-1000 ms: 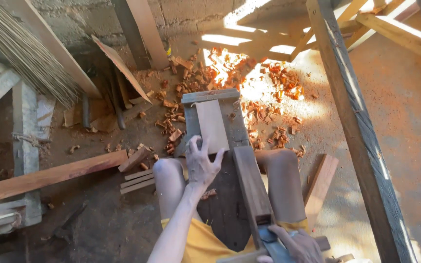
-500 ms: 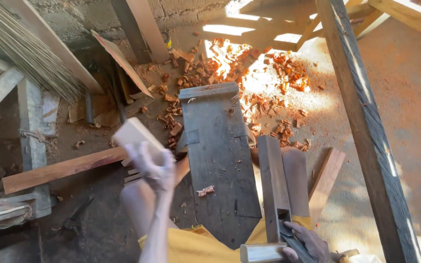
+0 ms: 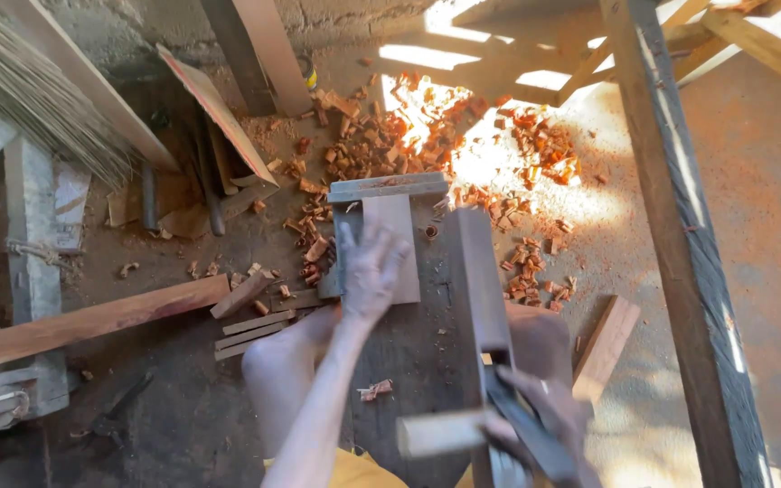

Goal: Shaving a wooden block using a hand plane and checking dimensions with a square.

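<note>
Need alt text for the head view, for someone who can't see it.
Seen from above, a person's left hand presses a small pale wood block flat on a dark plank bench, while the right hand grips a long wooden plane. Reddish wood chips litter the dirt floor beyond.

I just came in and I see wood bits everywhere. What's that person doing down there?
A person is working wood on a dark, flat wooden board on the ground. The left hand presses a small pale rectangular wooden block flat at the board's far end. The right hand has its grip on a long dark wooden hand plane beside it. Reddish-orange wood chips lie scattered on the dirt beyond the board.
</note>
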